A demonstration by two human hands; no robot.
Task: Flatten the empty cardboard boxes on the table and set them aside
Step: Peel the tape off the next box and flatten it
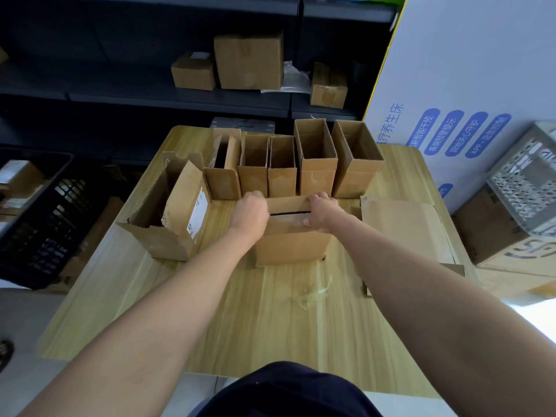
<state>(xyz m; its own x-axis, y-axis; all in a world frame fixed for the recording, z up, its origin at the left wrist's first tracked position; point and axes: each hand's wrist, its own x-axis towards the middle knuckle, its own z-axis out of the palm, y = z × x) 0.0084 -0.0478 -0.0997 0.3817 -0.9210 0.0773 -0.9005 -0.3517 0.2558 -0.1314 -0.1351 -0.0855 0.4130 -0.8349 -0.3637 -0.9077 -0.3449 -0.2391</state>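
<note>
Near half of the table (pixel 186 320) is bare wood, easy reach; a row of upright open boxes (pixel 296 167) walls off the far edge; a labelled open box (pixel 171 218) blocks the left; flattened cardboard (pixel 406 227) lies low on the right.

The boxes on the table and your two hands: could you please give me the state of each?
Centre box: upright, top gripped by both hands.
Left hand: closed on it.
Right hand: closed on it.
Labelled box: open, flaps up.
Back row of boxes: upright, open.
Flattened cardboard: lying flat.
</note>
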